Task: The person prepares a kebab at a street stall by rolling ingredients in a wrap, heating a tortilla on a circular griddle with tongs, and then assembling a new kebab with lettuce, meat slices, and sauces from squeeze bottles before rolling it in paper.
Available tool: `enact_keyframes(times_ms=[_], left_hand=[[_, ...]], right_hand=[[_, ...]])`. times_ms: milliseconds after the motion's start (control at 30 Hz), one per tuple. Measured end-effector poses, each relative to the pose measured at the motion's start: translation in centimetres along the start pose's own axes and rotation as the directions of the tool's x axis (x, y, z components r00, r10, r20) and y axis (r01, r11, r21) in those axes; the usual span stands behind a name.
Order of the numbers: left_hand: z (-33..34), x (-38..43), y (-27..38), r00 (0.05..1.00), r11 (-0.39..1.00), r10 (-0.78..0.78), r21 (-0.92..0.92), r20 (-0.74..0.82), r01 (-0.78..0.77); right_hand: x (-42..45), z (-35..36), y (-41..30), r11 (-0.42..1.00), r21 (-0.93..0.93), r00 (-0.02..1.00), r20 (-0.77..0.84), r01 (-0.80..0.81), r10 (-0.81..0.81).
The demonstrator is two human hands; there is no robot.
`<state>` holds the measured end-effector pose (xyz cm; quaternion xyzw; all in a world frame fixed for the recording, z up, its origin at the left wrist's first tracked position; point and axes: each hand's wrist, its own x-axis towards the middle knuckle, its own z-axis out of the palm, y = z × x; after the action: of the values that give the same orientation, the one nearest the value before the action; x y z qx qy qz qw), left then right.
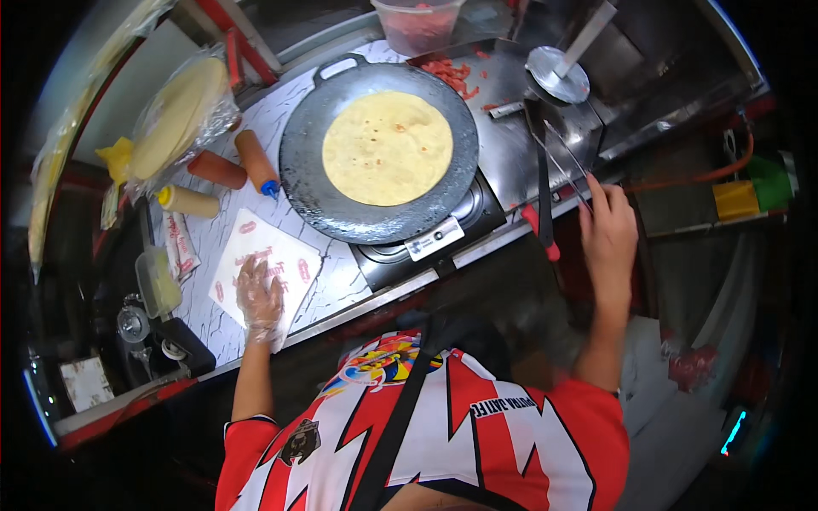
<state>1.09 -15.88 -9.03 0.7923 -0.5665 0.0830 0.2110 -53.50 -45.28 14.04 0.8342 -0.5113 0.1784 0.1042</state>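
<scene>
My left hand point(261, 297), in a clear plastic glove, lies on a sheet of printed wrapping paper point(300, 252) with the fingers slightly spread. My right hand point(610, 233) grips the closed end of metal tongs point(565, 153), whose arms stand apart over the steel surface. A flat tortilla point(386, 150) with a few brown spots lies on the round black griddle pan point(307, 211). The pan rests on a gas stove point(383, 255). Beside the tongs, a long knife or spatula point(544, 191) with a red handle juts past the counter's edge.
Sauce bottles point(255, 163) and a plastic bag of tortillas point(182, 115) are at the left. Reddish meat pieces point(454, 75) lie on the steel griddle point(505, 140), near a round metal press point(557, 75). A clear tub point(418, 25) stands behind; a lidded container point(158, 281) sits far left.
</scene>
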Motion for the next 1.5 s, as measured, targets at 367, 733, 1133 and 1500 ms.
enact_keyframes(times_ms=[367, 733, 1133, 1500], left_hand=[[0.5, -1.6, 0.0, 0.998, 1.0, -0.003, 0.008, -0.068, 0.004], [-0.2, -2.0, -1.2, 0.997, 0.993, -0.08, -0.093, -0.021, 0.078], [0.4, -1.9, -2.0, 0.996, 0.972, -0.092, -0.219, -0.012, 0.087], [1.3, -2.4, -2.0, 0.995, 0.944, -0.097, -0.318, -0.014, 0.088]], right_hand=[[3.2, 8.1, -14.5, 0.76, 0.172, 0.778, -0.177, 0.627, -0.602], [10.3, 1.1, -13.3, 0.84, 0.491, 0.929, -0.367, 0.232, -0.042], [-1.4, 6.7, -24.2, 0.946, 0.321, 0.999, -0.042, 0.041, -0.028], [-3.0, 7.7, -23.8, 0.961, 0.275, 1.0, -0.007, -0.018, 0.021]])
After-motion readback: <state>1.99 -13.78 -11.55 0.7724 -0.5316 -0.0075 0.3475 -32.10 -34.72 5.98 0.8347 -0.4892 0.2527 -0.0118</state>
